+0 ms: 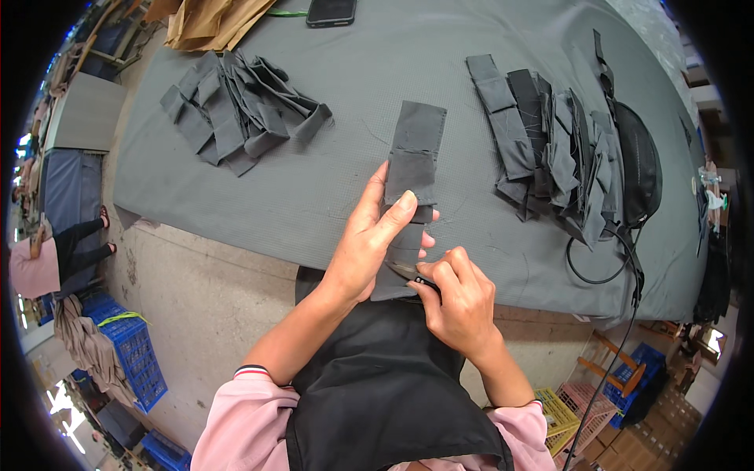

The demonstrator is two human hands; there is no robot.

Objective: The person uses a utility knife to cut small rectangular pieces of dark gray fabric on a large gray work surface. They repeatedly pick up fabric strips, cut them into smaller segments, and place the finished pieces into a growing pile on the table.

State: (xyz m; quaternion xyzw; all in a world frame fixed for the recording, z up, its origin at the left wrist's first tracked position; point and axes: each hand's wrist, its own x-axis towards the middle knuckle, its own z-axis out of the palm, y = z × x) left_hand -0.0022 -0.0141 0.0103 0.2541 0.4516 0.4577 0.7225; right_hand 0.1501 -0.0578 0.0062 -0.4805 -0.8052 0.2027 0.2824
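Note:
A dark grey fabric strip (411, 174) with stitched folds lies partly on the table, its near end hanging over the edge. My left hand (369, 235) grips it, thumb on top and fingertips showing from beneath on the right side. In my right hand (462, 302) is a small black-handled tool (426, 282) with a thin metal tip, pinched close to the strip's near end. The tip reaches the cloth; whether it touches a thread is too small to tell. To the left sits a loose pile of similar grey strips (228, 110); more strips (550, 149) are heaped on the right.
Grey cloth covers the table (314, 196). At its back are a phone (331, 12) and brown paper (216, 23). A black pouch (638, 161) with a cable lies right. Blue crates (133, 353) stand on the floor at left, near another person (47, 263); a yellow crate (556, 420) is at right.

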